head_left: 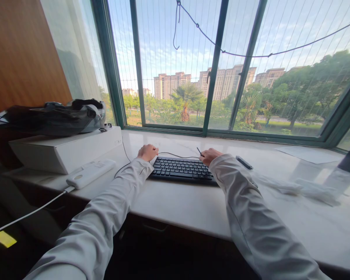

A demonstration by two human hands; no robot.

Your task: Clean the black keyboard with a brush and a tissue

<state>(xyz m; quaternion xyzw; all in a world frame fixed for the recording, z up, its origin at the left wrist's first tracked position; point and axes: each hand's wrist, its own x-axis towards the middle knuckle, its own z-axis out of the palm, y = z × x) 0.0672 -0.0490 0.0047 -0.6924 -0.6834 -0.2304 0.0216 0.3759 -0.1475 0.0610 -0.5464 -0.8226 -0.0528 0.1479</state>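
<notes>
Likely light and stiff, the flat black keyboard [181, 170] lifts by its ends; left grip [147, 152] clenched, right grip [210, 155] pinching a thin dark stick [198, 151].

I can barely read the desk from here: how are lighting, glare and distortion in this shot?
Head view: bright window backlights the scene, leaving the lower left dark; the white counter gleams at right, washing out the clear plastic; wide-angle bowing bends the frame at the edges; keyboard, left hand and right hand are sharp.
</notes>
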